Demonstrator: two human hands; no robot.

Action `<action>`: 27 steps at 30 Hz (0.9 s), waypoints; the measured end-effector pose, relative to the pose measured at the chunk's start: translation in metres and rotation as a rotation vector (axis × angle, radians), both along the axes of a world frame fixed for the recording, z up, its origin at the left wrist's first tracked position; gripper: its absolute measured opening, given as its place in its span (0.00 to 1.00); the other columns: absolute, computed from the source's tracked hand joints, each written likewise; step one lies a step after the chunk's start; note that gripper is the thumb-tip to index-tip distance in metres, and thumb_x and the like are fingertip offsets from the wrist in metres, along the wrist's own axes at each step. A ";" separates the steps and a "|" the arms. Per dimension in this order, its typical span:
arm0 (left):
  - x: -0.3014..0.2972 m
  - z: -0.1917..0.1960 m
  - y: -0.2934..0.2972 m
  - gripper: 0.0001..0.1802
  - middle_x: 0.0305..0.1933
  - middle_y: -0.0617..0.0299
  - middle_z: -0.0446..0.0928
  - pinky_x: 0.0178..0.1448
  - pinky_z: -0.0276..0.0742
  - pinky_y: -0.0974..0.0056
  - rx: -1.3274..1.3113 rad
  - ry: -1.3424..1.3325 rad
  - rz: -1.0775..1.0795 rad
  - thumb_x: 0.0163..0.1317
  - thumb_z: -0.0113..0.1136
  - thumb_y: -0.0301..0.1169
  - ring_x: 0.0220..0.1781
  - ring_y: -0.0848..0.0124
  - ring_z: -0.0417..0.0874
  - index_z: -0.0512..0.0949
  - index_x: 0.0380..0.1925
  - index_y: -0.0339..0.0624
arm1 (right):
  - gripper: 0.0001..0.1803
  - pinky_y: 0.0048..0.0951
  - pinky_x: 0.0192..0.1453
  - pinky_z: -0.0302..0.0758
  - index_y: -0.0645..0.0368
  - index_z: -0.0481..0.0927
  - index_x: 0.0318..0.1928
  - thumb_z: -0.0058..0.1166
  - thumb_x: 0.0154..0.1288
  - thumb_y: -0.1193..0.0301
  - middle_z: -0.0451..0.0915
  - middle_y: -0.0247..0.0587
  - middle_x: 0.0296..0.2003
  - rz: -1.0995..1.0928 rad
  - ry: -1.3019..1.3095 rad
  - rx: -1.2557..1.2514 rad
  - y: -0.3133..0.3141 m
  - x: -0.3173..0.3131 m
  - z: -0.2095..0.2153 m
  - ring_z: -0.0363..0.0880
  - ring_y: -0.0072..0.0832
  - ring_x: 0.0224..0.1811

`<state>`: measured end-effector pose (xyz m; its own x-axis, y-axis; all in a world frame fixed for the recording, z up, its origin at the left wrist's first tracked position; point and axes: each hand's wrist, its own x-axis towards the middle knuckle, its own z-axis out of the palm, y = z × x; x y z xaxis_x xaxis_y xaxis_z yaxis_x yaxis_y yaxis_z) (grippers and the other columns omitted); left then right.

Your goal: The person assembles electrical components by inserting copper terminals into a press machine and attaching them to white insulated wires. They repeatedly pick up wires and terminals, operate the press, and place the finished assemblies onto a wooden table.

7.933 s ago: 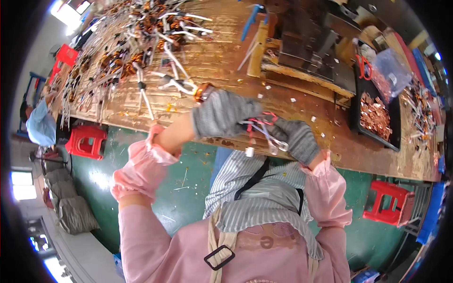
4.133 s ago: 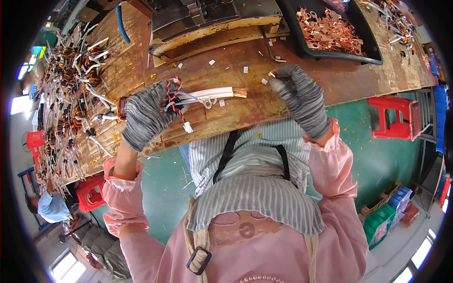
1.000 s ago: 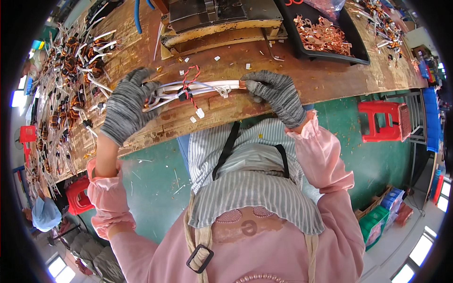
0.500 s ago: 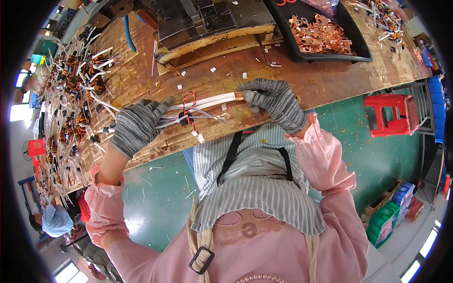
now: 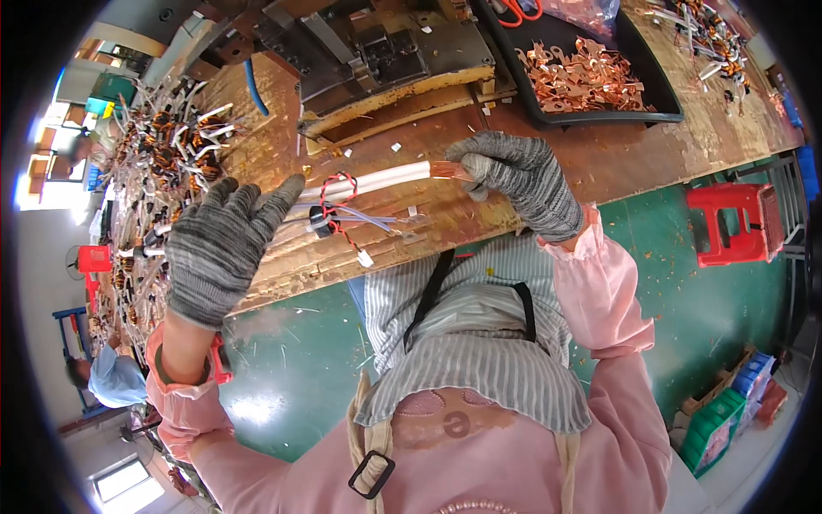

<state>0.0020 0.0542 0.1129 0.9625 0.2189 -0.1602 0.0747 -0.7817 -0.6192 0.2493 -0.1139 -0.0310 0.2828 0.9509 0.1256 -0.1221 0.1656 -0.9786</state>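
Two thick white cables (image 5: pixel 390 178) lie side by side over the near edge of the bench, bare copper strands (image 5: pixel 447 170) fanning from their right ends. My right hand (image 5: pixel 522 180), in a grey knitted glove, pinches the strand tips between thumb and fingers. My left hand (image 5: pixel 224 248), gloved alike, lies over the cables farther left, thumb stretched along them; its grip underneath is partly hidden. Between the hands sits a small black ring (image 5: pixel 320 221) with a twisted red-and-black wire (image 5: pixel 342 193) around it. Thin bluish wires (image 5: pixel 368 216) extend from the ring.
A black tray (image 5: pixel 599 117) at the back right holds copper terminals (image 5: pixel 582 79) and red-handled scissors (image 5: pixel 516 12). A dark metal press (image 5: pixel 377 60) stands at the back. Wired coils (image 5: pixel 175 141) pile up at left. A red stool (image 5: pixel 728 223) stands on the green floor; another person (image 5: pixel 116 377) is far left.
My left hand has shifted left and turned, its fingers spreading more. More copper strands show at the cable ends. My right hand still pinches there.
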 end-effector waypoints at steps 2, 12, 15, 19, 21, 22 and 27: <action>-0.003 0.001 0.017 0.29 0.34 0.62 0.72 0.39 0.77 0.63 0.042 0.010 -0.036 0.54 0.47 0.31 0.42 0.65 0.77 0.66 0.60 0.60 | 0.14 0.19 0.38 0.76 0.63 0.78 0.48 0.51 0.64 0.70 0.81 0.38 0.34 0.015 -0.007 0.030 0.007 -0.002 0.007 0.79 0.19 0.30; 0.003 -0.002 0.050 0.32 0.34 0.60 0.71 0.39 0.74 0.58 -0.052 0.075 0.119 0.55 0.51 0.32 0.39 0.62 0.75 0.62 0.63 0.63 | 0.13 0.19 0.37 0.77 0.63 0.78 0.47 0.53 0.64 0.70 0.81 0.38 0.35 -0.020 0.044 0.066 0.043 0.005 0.016 0.79 0.20 0.31; 0.009 -0.002 0.057 0.30 0.34 0.59 0.71 0.40 0.74 0.56 -0.087 0.099 0.143 0.58 0.51 0.36 0.38 0.61 0.75 0.61 0.63 0.63 | 0.13 0.19 0.37 0.77 0.62 0.79 0.46 0.54 0.63 0.71 0.81 0.37 0.35 -0.072 0.022 0.067 0.053 0.011 0.015 0.79 0.19 0.30; 0.011 -0.005 0.071 0.31 0.35 0.58 0.71 0.40 0.74 0.56 -0.138 0.083 0.149 0.56 0.53 0.37 0.38 0.60 0.76 0.61 0.63 0.63 | 0.12 0.18 0.36 0.77 0.60 0.79 0.46 0.55 0.62 0.73 0.81 0.35 0.35 -0.119 -0.021 0.078 0.066 0.014 0.018 0.78 0.18 0.29; 0.010 -0.006 0.077 0.32 0.35 0.59 0.71 0.40 0.74 0.56 -0.145 0.069 0.160 0.56 0.54 0.37 0.38 0.60 0.76 0.61 0.63 0.62 | 0.12 0.19 0.36 0.77 0.60 0.79 0.46 0.54 0.62 0.74 0.81 0.34 0.35 -0.106 -0.044 0.085 0.073 0.016 0.020 0.78 0.18 0.30; 0.012 -0.005 0.078 0.32 0.36 0.59 0.72 0.40 0.74 0.56 -0.136 0.076 0.162 0.55 0.54 0.37 0.38 0.60 0.76 0.62 0.63 0.62 | 0.12 0.19 0.36 0.77 0.60 0.79 0.46 0.54 0.62 0.74 0.81 0.35 0.35 -0.103 -0.054 0.097 0.076 0.017 0.020 0.78 0.18 0.30; 0.018 -0.001 0.086 0.33 0.42 0.58 0.74 0.42 0.75 0.57 -0.142 0.107 0.240 0.53 0.57 0.36 0.41 0.60 0.77 0.63 0.62 0.61 | 0.12 0.20 0.37 0.77 0.61 0.78 0.47 0.52 0.63 0.75 0.80 0.35 0.35 -0.089 -0.140 0.174 0.088 0.019 0.027 0.78 0.19 0.30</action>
